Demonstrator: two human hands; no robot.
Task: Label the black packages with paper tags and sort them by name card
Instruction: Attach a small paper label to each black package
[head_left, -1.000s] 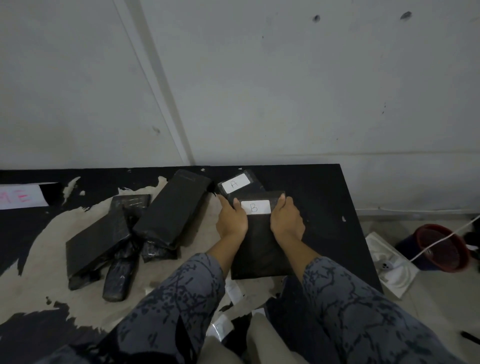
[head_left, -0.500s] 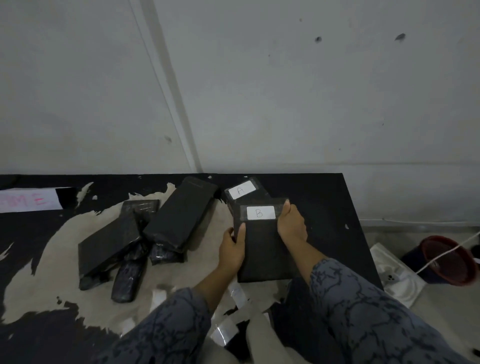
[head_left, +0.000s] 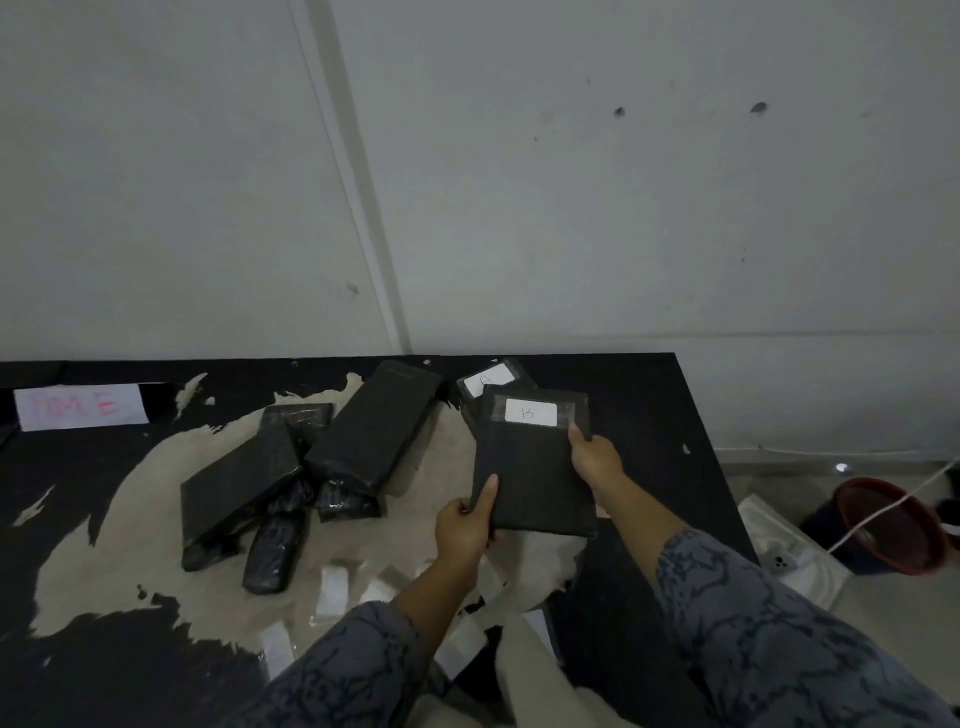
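A flat black package (head_left: 535, 473) with a taped white tag marked B (head_left: 531, 413) lies right of the table's middle. My left hand (head_left: 465, 525) grips its near left corner, thumb on top. My right hand (head_left: 597, 460) holds its right edge near the tag. Behind it, partly covered, is a second black package with a tag marked A (head_left: 487, 379). Several untagged black packages (head_left: 374, 434) are piled to the left. A white name card with pink letters (head_left: 80, 407) lies at the far left.
Loose white paper tags (head_left: 332, 590) lie on the worn black table (head_left: 649, 415) near its front. The wall stands right behind the table. On the floor to the right are a red-rimmed bin (head_left: 893, 527), a white cable and a white power strip (head_left: 789, 556).
My left hand slid down from the tag to the B package's near left corner. My right hand stays on the right edge. The package has shifted slightly.
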